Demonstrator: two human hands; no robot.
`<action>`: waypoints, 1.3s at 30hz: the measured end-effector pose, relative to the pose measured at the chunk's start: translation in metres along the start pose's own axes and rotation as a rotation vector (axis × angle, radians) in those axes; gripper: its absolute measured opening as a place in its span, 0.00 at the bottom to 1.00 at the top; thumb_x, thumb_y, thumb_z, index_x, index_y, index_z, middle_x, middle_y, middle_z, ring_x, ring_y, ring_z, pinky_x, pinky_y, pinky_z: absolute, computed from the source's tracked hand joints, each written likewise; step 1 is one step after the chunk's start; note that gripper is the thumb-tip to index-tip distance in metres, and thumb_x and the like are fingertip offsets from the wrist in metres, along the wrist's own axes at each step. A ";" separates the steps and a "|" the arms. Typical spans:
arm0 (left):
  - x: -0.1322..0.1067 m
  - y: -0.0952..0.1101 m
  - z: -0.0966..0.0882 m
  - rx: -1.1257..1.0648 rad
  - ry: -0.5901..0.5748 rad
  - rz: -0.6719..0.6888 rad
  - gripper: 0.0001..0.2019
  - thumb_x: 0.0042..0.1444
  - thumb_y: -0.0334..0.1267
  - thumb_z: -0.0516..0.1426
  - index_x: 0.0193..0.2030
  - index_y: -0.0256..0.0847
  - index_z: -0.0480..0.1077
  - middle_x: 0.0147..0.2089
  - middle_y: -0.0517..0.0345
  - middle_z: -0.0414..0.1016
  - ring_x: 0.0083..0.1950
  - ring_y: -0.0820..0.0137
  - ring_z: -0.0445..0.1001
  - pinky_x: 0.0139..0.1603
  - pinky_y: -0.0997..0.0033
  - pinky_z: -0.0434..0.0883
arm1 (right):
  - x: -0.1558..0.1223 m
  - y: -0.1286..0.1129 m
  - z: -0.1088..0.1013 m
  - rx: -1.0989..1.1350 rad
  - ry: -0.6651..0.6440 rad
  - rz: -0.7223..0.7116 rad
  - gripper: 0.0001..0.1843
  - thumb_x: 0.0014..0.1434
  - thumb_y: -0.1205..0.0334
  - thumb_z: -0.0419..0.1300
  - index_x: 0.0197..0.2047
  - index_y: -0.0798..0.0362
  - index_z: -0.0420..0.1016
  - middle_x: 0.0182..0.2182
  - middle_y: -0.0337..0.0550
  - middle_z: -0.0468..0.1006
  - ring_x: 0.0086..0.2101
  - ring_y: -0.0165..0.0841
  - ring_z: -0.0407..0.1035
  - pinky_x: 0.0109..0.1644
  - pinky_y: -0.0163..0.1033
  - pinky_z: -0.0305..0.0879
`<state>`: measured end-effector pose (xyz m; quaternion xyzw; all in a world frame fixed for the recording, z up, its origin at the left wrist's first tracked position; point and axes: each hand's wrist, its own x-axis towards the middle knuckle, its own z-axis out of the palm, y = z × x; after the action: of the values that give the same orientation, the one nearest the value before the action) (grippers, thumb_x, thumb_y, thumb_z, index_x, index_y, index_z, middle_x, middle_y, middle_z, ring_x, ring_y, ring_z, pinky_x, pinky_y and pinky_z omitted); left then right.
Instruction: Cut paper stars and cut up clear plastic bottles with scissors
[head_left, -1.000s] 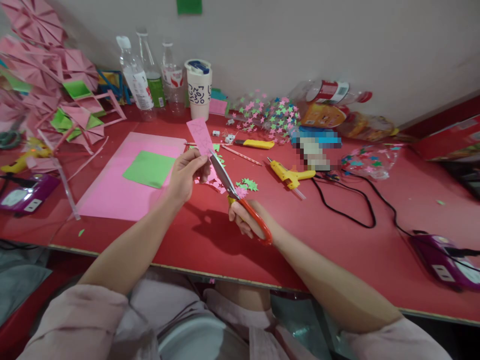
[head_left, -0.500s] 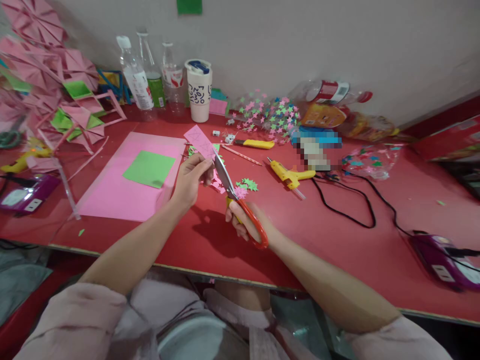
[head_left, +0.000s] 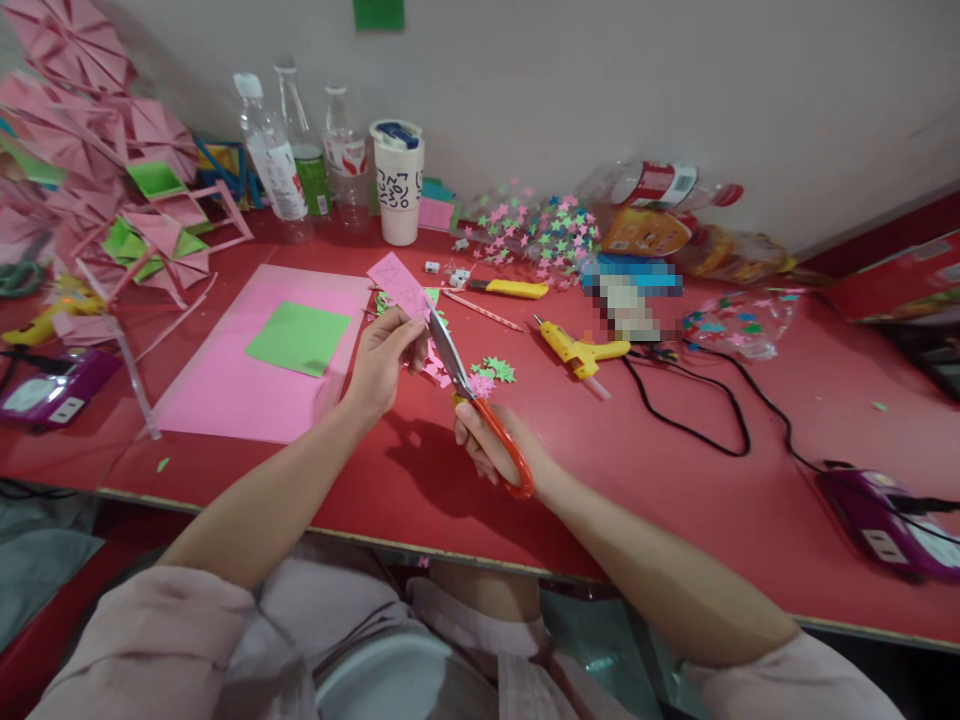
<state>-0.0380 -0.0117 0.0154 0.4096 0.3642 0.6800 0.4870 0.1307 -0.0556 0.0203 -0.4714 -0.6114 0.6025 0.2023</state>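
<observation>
Pink paper strip (head_left: pixel 397 283) with drawn lines, pinched in left hand (head_left: pixel 382 362) above counter (head_left: pixel 360 500). Right hand (head_left: pixel 474 443) clamped on orange-handled scissors (head_left: pixel 456 372), blade tips at the strip's near end. Green stars (head_left: pixel 496 369) and pink stars (head_left: pixel 481 385) lie just right of blades; yellow glue gun (head_left: pixel 581 352) farther right.

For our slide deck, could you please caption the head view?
Left hand holding a pink paper strip, right hand holding scissors at its edge, above a red table.

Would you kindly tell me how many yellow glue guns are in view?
2: one glue gun lies right of the scissors, another glue gun at far left behind a purple box; others may be hidden.
</observation>
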 end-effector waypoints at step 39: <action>0.010 0.008 -0.010 0.013 0.053 -0.003 0.07 0.53 0.35 0.55 0.26 0.41 0.62 0.19 0.67 0.65 0.17 0.83 0.60 0.15 0.82 0.57 | 0.003 -0.003 -0.005 -0.075 0.039 0.027 0.28 0.52 0.34 0.55 0.21 0.51 0.60 0.08 0.27 0.56 0.09 0.22 0.53 0.12 0.29 0.51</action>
<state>-0.0521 -0.0049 0.0206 0.3942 0.3820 0.6874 0.4755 0.1321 -0.0497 0.0229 -0.4986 -0.6230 0.5725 0.1882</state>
